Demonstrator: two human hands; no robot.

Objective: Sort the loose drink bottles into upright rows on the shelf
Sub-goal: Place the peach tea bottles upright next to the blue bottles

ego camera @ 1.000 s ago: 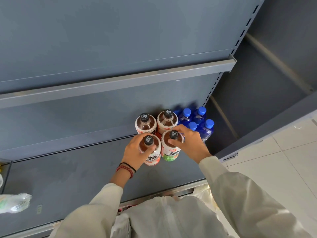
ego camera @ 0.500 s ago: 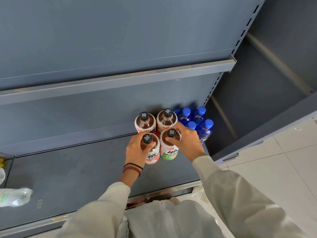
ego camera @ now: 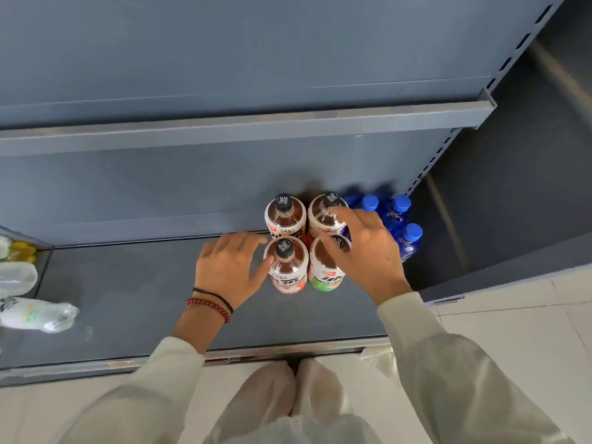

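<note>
Four brown tea bottles with black caps stand upright in a two-by-two block on the grey bottom shelf: back left, back right, front left, front right. My left hand is spread open just left of the front left bottle, thumb touching its shoulder. My right hand hovers with fingers apart over the front right bottle, partly hiding its cap. Several blue bottles stand upright right of the tea bottles.
A clear bottle lies on its side at the shelf's left end, with more clear and yellow bottles behind a divider. An upper shelf edge overhangs. White floor tiles lie to the right.
Both hands have let go of the two front tea bottles and opened. The left hand has slid left off its bottle; the right has lifted over the caps. The camera moved closer.
</note>
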